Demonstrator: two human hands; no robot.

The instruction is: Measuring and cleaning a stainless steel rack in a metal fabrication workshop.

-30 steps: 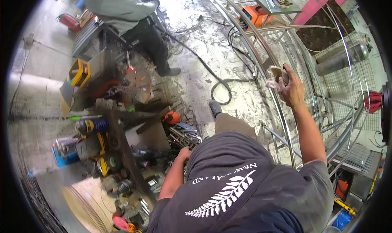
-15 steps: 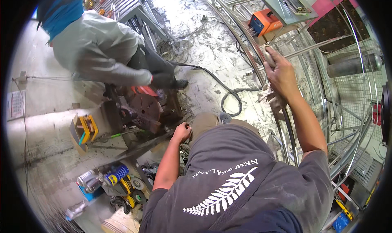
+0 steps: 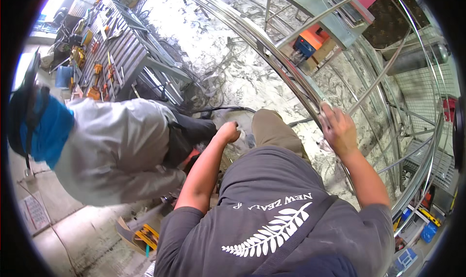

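Note:
My right hand (image 3: 340,131) presses down on a bundle of long, curved metal tubes (image 3: 286,68), its fingers bent over them. Under that hand, a grey-white rag (image 3: 322,142) shows only in small part; the palm hides the rest. My left hand (image 3: 228,132) is held in front of my body, in the air by my knee. Its fingers are curled in, and I see nothing in them.
Close on my left, a co-worker in a grey jacket (image 3: 116,151) bends forward. A slatted metal bench (image 3: 109,41) with many hand tools stands far left. An orange and blue machine (image 3: 309,41) sits beyond the tubes. A black cable (image 3: 228,108) crosses the dusty floor.
My right hand has slid nearer along the tubes with the rag. The left hand has risen and moved forward and right. The co-worker has come closer and now bends lower.

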